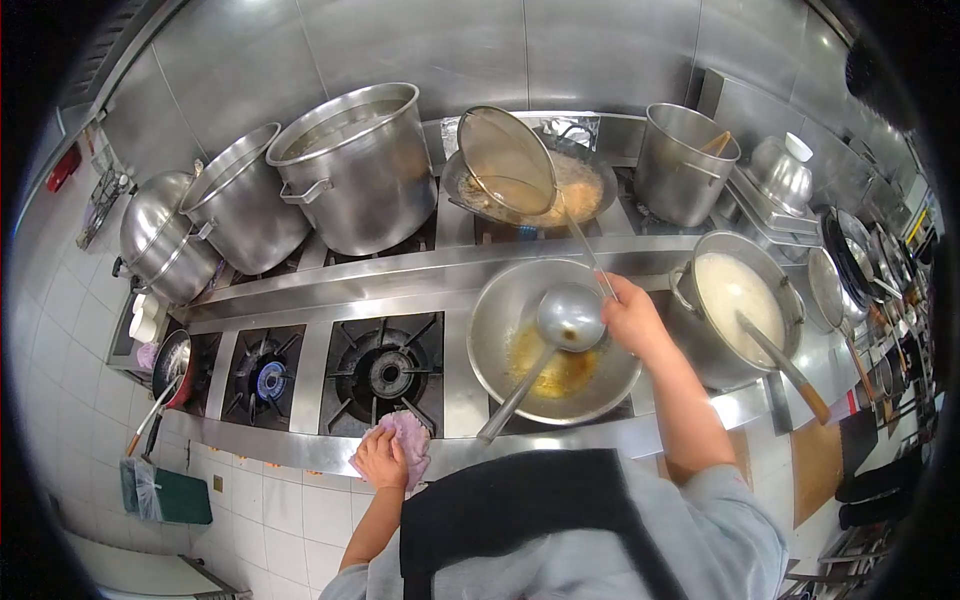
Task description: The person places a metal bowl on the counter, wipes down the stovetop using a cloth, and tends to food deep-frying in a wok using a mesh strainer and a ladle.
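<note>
Stove (457, 412): one strainer (506, 162), one cloth (414, 446)

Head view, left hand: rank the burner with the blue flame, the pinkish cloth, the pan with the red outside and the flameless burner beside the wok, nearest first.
From the left hand:
1. Pinkish cloth: touching, under the hand.
2. Flameless burner: just ahead.
3. Blue-flame burner: ahead and left.
4. Red-sided pan: farthest left.
</note>
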Action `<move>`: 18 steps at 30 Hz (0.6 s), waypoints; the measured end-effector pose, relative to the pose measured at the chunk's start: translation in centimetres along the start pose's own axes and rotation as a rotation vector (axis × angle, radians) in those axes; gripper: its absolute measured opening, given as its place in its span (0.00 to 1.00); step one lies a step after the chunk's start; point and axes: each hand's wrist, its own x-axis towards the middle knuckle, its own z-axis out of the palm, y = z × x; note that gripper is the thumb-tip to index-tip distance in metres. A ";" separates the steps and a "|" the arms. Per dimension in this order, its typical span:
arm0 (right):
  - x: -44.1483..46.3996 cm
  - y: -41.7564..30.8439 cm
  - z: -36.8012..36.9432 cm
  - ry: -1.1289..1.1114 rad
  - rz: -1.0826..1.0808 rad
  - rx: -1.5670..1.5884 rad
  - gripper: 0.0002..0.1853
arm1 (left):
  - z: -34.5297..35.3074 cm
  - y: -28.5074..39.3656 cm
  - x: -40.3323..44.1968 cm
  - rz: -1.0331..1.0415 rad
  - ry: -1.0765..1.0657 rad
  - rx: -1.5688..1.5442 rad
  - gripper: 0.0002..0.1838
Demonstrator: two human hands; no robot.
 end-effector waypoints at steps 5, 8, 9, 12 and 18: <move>2.0 -2.0 0.8 -0.089 0.203 0.140 0.25 | 0.1 -0.2 0.0 -0.008 -0.006 0.005 0.10; 2.9 -2.7 1.6 -0.132 0.282 0.319 0.25 | 0.3 -0.4 -0.1 -0.007 -0.014 0.005 0.10; 3.2 -2.8 1.7 -0.145 0.273 0.409 0.25 | 0.4 -0.5 -0.1 -0.004 -0.014 0.007 0.10; 3.5 -3.7 1.3 -0.222 0.292 0.473 0.28 | 0.3 -0.4 -0.2 0.001 -0.003 -0.011 0.10; 3.3 -3.7 1.6 -0.230 0.320 0.666 0.30 | 0.1 -0.4 -0.1 -0.015 -0.030 -0.019 0.10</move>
